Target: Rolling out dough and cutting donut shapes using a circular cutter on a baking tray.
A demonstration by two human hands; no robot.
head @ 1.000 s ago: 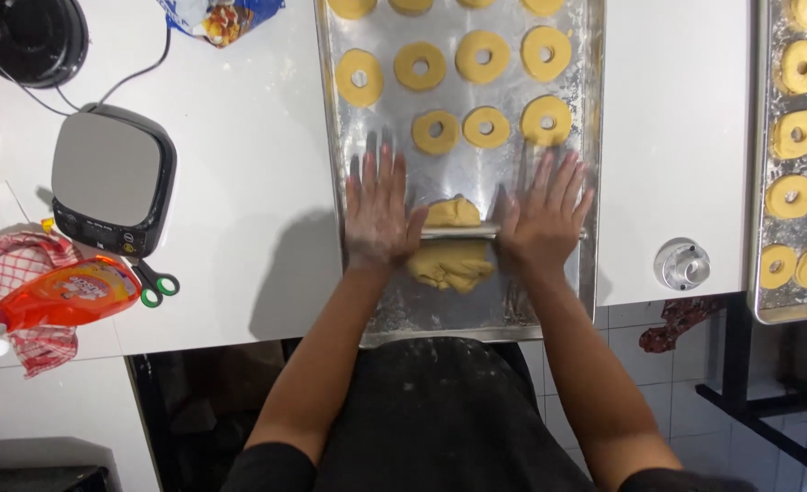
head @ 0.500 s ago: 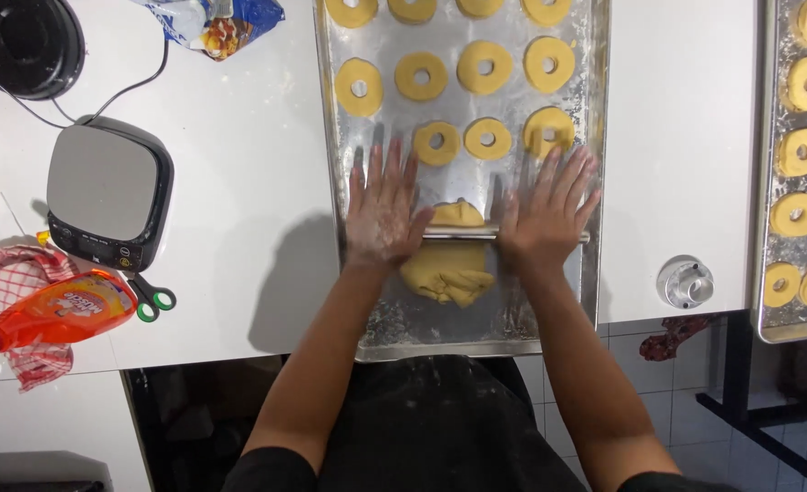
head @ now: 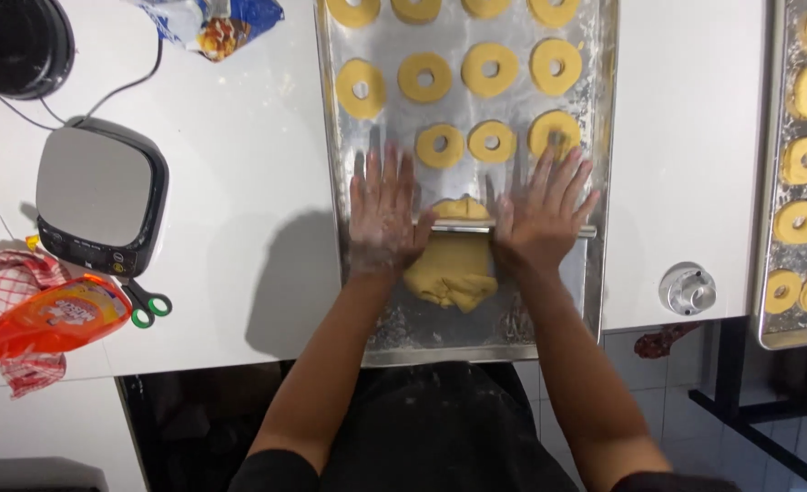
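A lump of yellow dough (head: 451, 269) lies at the near end of a floured metal tray (head: 381, 310). A thin metal rolling rod (head: 463, 227) rests across the dough's far part. My left hand (head: 383, 214) lies flat on the rod's left end, fingers spread. My right hand (head: 540, 219) presses flat on its right end, fingers also spread. Several ring-shaped dough pieces (head: 490, 68) sit in rows on the tray beyond my hands.
A second tray (head: 768, 328) with dough rings stands at the right. A round metal cutter (head: 689, 289) sits between the trays. At the left are a kitchen scale (head: 98, 196), green-handled scissors (head: 144, 305), an orange bottle (head: 44, 321), a checked cloth (head: 3, 278) and a black appliance (head: 12, 41).
Both hands and the rod have moved away from me over the dough, so more of the lump shows on the near side.
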